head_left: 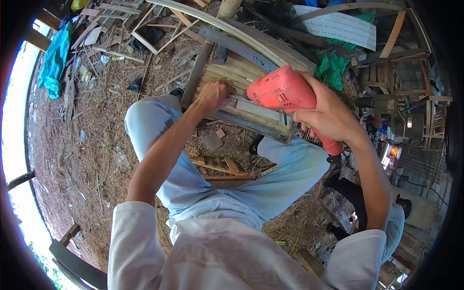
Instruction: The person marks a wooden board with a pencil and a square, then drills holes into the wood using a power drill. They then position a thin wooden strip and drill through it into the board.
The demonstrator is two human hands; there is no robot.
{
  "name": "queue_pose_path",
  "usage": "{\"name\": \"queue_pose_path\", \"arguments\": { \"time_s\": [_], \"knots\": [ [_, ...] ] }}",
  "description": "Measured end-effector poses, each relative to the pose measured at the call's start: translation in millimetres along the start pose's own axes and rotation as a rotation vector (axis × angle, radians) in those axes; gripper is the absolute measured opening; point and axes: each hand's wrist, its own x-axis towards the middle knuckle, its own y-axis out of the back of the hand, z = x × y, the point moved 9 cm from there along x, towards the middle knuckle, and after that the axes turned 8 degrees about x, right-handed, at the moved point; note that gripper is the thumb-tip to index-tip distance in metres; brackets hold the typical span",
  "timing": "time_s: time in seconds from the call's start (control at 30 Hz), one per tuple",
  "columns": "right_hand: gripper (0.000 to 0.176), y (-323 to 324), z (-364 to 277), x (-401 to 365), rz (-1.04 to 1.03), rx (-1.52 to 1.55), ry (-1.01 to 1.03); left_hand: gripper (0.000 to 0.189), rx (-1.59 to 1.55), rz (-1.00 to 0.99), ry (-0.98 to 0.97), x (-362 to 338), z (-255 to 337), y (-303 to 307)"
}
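Note:
My right hand [328, 108] is wrapped around the handle of a red power drill [280, 92], which points to the left over the wooden slatted bench [229, 72]. Close to the drill's nose, my left hand [216, 97] has its fingers closed in a pinch. A thin piece lies between those fingers and the drill, too small to name. Beneath the drill, a pale flat strip [261, 110] rests on the wood, and a dark pen-like stick [285, 119] stands near the bench's right end.
Wood shavings and scraps cover the ground [96, 169]. Wooden frames [157, 36] lie at the upper left. A green plastic bag [332, 71] and a white perforated panel [338, 26] are beyond the bench. Another person [394, 227] is low at the right.

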Motion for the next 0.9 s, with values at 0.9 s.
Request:
{"name": "queue_pose_path", "arguments": {
  "time_s": [0.9],
  "knots": [
    [0.066, -8, -8, 9, -0.042, -0.118, -0.029, 0.020, 0.002, 0.020, -0.107, -2, 1, -7]
  ]
}}
